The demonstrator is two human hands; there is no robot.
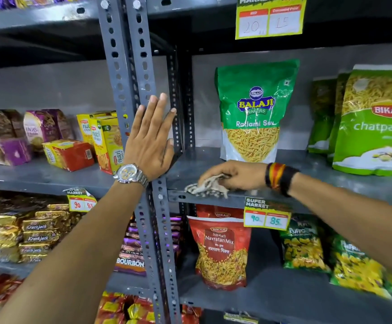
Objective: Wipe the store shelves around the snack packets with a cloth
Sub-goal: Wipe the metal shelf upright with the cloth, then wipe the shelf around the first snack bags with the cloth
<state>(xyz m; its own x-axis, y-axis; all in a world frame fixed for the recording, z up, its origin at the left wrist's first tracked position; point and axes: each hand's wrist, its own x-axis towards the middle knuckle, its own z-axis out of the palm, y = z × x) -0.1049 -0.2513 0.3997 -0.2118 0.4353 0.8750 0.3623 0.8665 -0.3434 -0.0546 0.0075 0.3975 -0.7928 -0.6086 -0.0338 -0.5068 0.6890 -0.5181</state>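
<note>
My right hand (233,175) is shut on a crumpled grey-white cloth (205,187) and presses it onto the front left part of the grey metal shelf (330,181). Just behind the hand stands a green Balaji Ratlami Sev packet (255,108), upright. Green Bikaji packets (372,122) stand further right on the same shelf. My left hand (151,136), with a wristwatch, lies flat with fingers spread against the slotted grey upright post (129,73) to the left of the cloth.
Biscuit boxes (106,141) and purple packs (40,129) fill the left bay. Below are a red Navratan Mix packet (220,249), green snack bags (305,244), gold Krackjack packs (38,230) and Bourbon packs (130,263). Price tags (266,216) hang off the shelf edges.
</note>
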